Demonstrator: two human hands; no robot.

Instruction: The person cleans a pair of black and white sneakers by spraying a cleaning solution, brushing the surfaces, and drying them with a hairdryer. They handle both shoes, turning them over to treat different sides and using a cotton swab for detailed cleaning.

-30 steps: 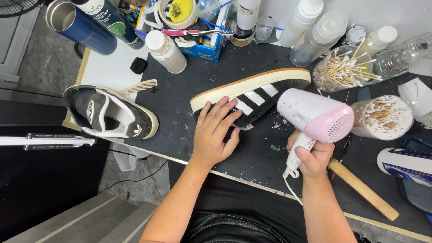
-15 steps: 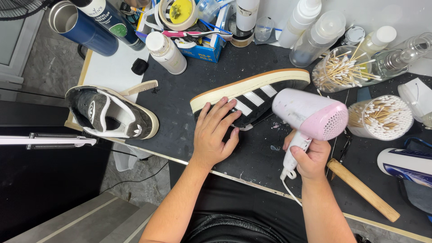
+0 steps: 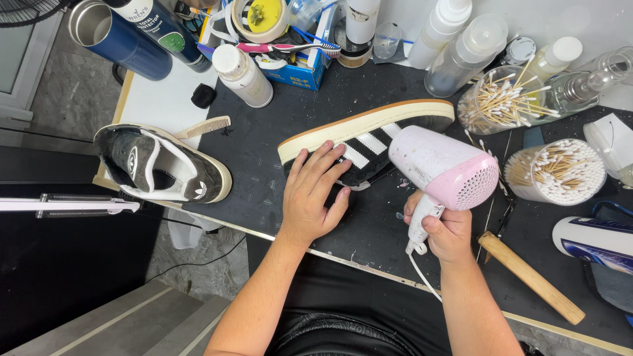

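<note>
Left hand (image 3: pixel 310 201) is spread flat w/ fingers open, pressing the black striped sneaker (image 3: pixel 369 142) lying on its side mid-mat. Right hand (image 3: pixel 447 231) is fisted round the pink hairdryer (image 3: pixel 443 167) handle, nozzle right by the shoe.

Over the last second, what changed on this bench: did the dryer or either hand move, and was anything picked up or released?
The pink hair dryer, gripped in the right hand, shifted left, closer to the striped black shoe. Nothing was picked up or let go. The left hand stayed pressed flat on that shoe; the second shoe and cotton swab jars did not move.
</note>
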